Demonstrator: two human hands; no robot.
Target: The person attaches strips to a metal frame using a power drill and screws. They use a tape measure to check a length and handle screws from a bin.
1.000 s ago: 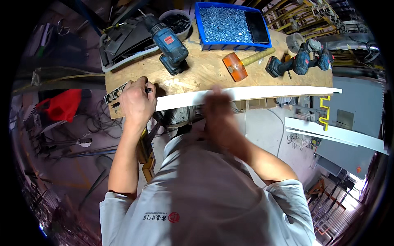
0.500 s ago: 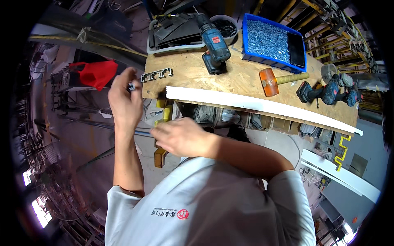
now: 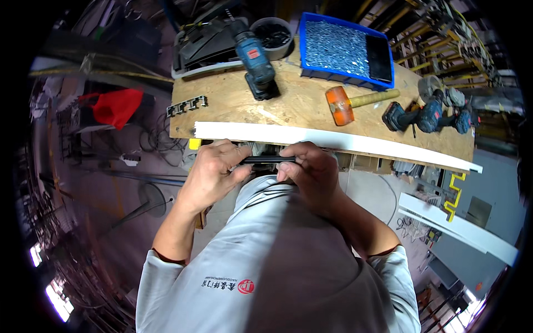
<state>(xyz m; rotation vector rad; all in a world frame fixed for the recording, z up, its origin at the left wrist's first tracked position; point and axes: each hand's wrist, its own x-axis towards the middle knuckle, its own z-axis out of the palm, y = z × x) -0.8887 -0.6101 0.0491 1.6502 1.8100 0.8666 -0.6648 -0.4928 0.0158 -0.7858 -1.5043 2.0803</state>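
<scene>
A short, slim black bar (image 3: 269,159) spans the gap between my two hands, level and close to the front of my shirt. My left hand (image 3: 214,172) is closed on its left end, while the thumb and fingers of my right hand (image 3: 312,172) pinch the right end. What kind of part it is, I cannot make out. Just beyond my hands, a long white profile (image 3: 311,137) lies along the near edge of the wooden workbench (image 3: 227,105). A small grey profile offcut (image 3: 187,106) rests at the bench's left end.
On the bench stand a cordless drill (image 3: 255,64), an orange-headed mallet (image 3: 340,105) and further power tools (image 3: 430,115). Behind them are a blue bin (image 3: 347,82) of small metal fasteners with a black phone (image 3: 379,57), a bucket (image 3: 277,53) and a tray (image 3: 211,71) of dark pieces.
My left hand has come in from the far left, and my right hand has moved rightward. Both now hold the black bar. The whole view has shifted slightly.
</scene>
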